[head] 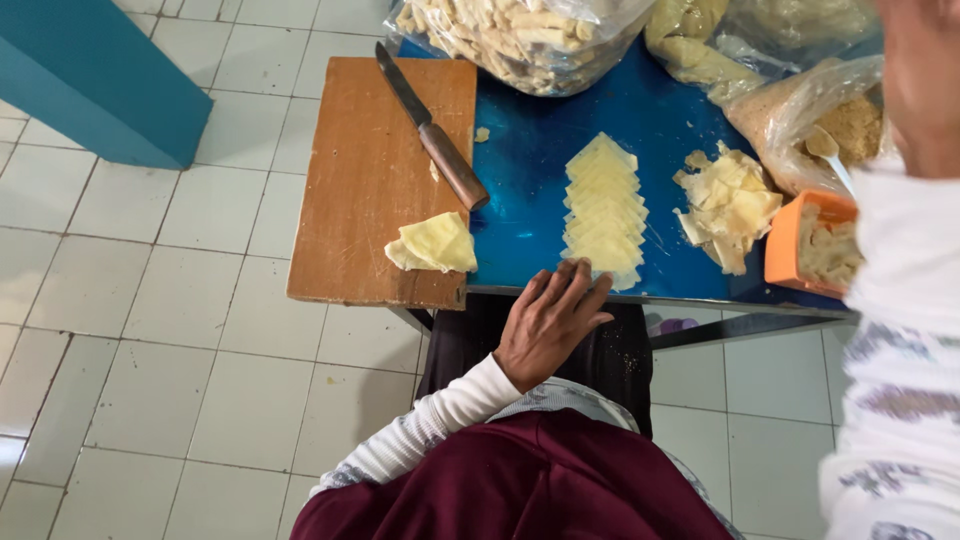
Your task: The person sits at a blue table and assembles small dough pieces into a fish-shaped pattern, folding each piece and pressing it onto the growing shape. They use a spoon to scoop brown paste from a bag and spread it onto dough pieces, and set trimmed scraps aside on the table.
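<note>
Your left hand (548, 325): fingers spread, empty, at bench (530, 215) edge | touching dough-sheet row (604, 205) | thin, soft, tearable: lift by edges | right hand unseen.

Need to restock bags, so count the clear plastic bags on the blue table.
3. One bag of pale strips at top centre, one bag of yellowish pieces at top right, one bag of brown crumbs by the right edge. More may lie beyond the frame.
</note>
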Demonstrator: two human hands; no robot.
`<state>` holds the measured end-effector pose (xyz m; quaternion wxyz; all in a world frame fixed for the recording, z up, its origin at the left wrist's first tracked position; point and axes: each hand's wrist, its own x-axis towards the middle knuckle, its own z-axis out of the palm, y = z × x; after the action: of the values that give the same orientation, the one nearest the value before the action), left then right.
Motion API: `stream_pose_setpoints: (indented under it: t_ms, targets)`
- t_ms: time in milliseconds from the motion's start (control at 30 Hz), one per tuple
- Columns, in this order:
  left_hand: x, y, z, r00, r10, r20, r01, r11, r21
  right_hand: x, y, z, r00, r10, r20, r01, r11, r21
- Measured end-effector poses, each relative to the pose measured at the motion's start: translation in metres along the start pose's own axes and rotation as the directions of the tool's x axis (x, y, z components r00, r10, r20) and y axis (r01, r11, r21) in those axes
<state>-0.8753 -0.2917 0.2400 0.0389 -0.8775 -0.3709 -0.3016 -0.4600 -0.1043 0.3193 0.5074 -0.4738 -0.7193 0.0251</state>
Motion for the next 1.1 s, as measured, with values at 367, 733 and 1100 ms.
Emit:
stream_pose_setpoints:
  t_ms: [367,733,1100]
  targets:
    - [0.008,0.000,0.019,1.000,0.008,0.000,-0.008,1.000,0.010,-0.134,-0.021,-0.049,0.882,0.445,0.157,-0.302,0.787,-0.538]
    - [0.011,0.006,0.012,1.000,0.007,-0.006,-0.007,1.000,-0.002,-0.132,-0.055,-0.050,0.898,0.423,0.124,-0.210,0.657,-0.724]
    - [0.017,0.011,0.013,1.000,0.009,0.008,-0.009,1.000,-0.020,-0.138,-0.068,-0.063,0.944,0.329,0.010,-0.249,0.732,-0.634]
